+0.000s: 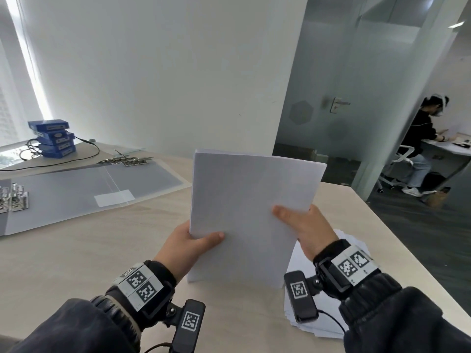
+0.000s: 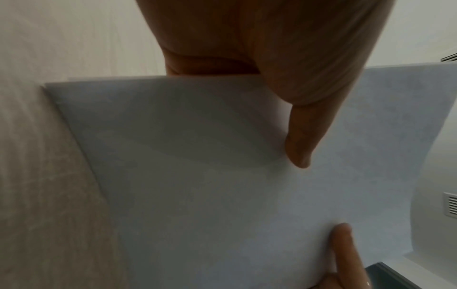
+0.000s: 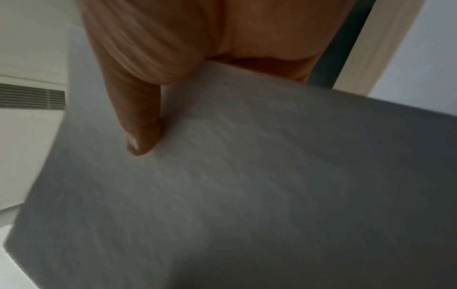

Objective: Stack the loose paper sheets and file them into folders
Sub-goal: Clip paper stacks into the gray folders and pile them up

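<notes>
A thick stack of white paper sheets (image 1: 252,200) stands upright on its lower edge on the table. My left hand (image 1: 188,243) grips its left side, thumb on the front face. My right hand (image 1: 303,225) grips its right side, thumb also on the front. In the left wrist view the stack (image 2: 197,176) fills the frame under my left thumb (image 2: 304,140). The right wrist view shows the stack (image 3: 247,185) pinched under my right thumb (image 3: 141,127). More loose sheets (image 1: 323,317) lie flat under my right wrist. An open grey folder (image 1: 76,189) lies to the left.
The open folder's metal clip (image 1: 127,160) sits at its far edge; a second clip (image 1: 12,197) shows at the far left. Blue boxes (image 1: 53,138) with a black cable stand at the back left. The table edge (image 1: 397,240) runs along the right. A person (image 1: 420,138) sits beyond a glass partition.
</notes>
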### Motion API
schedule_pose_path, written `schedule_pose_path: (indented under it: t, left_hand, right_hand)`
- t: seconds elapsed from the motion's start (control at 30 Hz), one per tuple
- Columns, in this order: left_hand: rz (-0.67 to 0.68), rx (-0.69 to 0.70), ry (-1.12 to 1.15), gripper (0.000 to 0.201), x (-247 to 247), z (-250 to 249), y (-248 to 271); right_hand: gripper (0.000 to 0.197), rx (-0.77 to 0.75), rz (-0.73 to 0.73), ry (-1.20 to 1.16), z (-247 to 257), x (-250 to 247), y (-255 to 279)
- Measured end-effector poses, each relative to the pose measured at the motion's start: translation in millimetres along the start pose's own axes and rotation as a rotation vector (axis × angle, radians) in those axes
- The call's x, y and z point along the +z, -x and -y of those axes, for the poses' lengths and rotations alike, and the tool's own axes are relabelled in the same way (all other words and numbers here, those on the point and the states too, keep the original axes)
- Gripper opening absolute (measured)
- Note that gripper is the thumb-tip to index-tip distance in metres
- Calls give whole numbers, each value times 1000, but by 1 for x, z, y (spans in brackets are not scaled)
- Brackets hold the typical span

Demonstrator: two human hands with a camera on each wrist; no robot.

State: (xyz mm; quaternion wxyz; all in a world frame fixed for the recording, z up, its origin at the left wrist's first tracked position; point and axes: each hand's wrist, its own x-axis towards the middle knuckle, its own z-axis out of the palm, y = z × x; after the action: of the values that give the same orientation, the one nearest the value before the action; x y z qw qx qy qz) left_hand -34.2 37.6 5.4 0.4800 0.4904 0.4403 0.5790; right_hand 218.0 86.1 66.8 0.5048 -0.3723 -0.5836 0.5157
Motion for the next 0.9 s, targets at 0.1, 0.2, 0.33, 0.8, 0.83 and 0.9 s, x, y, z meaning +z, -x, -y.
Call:
schedule_pose_path:
  t: [0.1,0.2,0.33,0.8,0.83,0.9]
  left_hand:
    - [12,5,-37,32,1,-2,-3]
    - [-40,67,-34,43,2,-7,-10]
    - [-35,82,39,42,-1,-8,-12]
    - [83,36,76,44,4,-7,-17]
    - [95,34,76,40,2,-6,-18]
    - [128,5,49,37,-2,0,-16]
  right_hand:
    - [63,16,31,-34,-14,0,5]
    - [40,-31,-24,-97,-12,1,4]
    - [62,-23,-27,-89,-15,0,4]
    - [60,-25,7,-192,-26,-3,4]
    - [58,-24,11,-193,-27,-3,4]
    - [59,3,28,-183,-33,-3,7]
